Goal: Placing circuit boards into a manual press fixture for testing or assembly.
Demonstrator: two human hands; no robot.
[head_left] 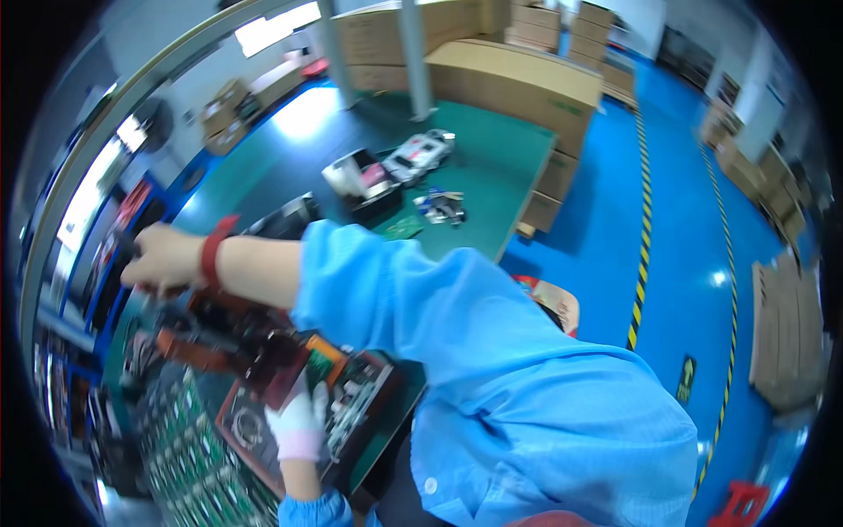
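My right arm, in a light blue sleeve, stretches across to the far left. My bare right hand [167, 255], with a red band [213, 250] round its wrist, is closed around a dark handle [126, 244] that shows only at its end. Below it stands a blurred reddish-brown and black fixture [237, 338]. My left hand [299, 426], in a white glove, reaches up to a dark reddish-brown piece [283, 379] of it; the fingertips are hidden there. Around that hand lie a brown board [248, 426], an orange block [325, 356] and an open case of small parts [360, 395].
Several green circuit boards [189, 448] are laid out at the lower left. On the green table [500, 145] sit a white toy-like car [421, 156], a dark open box [373, 198] and small parts [442, 207]. A large carton [518, 83] stands behind; blue floor [597, 211] lies to the right.
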